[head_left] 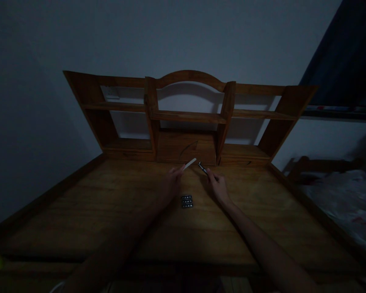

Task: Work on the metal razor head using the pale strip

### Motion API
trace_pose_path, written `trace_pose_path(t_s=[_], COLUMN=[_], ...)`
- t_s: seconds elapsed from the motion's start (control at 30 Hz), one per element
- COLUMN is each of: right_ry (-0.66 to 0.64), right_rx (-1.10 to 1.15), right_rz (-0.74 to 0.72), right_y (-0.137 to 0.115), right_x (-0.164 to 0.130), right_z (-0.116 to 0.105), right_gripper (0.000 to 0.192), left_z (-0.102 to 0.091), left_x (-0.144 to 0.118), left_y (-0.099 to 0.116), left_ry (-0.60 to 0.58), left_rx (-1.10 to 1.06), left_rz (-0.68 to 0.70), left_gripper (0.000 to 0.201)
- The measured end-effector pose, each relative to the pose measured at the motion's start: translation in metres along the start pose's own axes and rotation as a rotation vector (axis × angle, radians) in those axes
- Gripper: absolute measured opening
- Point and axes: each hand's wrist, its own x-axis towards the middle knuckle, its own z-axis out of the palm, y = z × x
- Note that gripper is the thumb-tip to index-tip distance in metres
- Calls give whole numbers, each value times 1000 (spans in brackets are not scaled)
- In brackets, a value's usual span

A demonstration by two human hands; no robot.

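Pretty dim room, but here's what I can make out: the left hand (174, 178) has its fingers pinched around the near end of a white strip (189, 163), with most of the strip poking out toward the desk's back edge and a bit to the right. The right hand (217, 183) has thumb and fingers closed up on the handle of a slim dark tool (202, 168), shiny tip aimed toward the back left corner. The two tips are close but not touching, both held up nearer the back edge of the wooden desk (109, 207) than the front. Between the forearms, around midway from left edge to right edge, sit three small dark pieces (187, 201) with light marks, stacked in rows; too small to tell what they are. A wooden shelf unit (189, 118) runs along the back edge, and crumpled plastic (350, 195) lies past the right edge.
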Motion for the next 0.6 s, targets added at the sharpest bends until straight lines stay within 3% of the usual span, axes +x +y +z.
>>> trace_pose_path(t_s=[0.13, 0.23, 0.33, 0.47, 0.6], right_ry=[4, 3, -5, 4, 21], right_rx=[-12, -30, -49, -49, -40], right_rz=[-7, -11, -2, -12, -13], right_y=[0, 5, 8, 3, -2], right_x=[0, 2, 1, -2, -3], right_z=[0, 1, 3, 3, 3], right_gripper=[59, 60, 61, 60, 61], left_z=[-3, -2, 3, 1, -5], left_x=[3, 2, -1, -1, 1], left_y=[-5, -1, 2, -4, -2], left_ry=[122, 29, -42, 9, 62], left_rx=[-62, -76, -20, 3, -78], left_rz=[-23, 79, 65, -20, 39], left_gripper=[42, 42, 40, 40, 41])
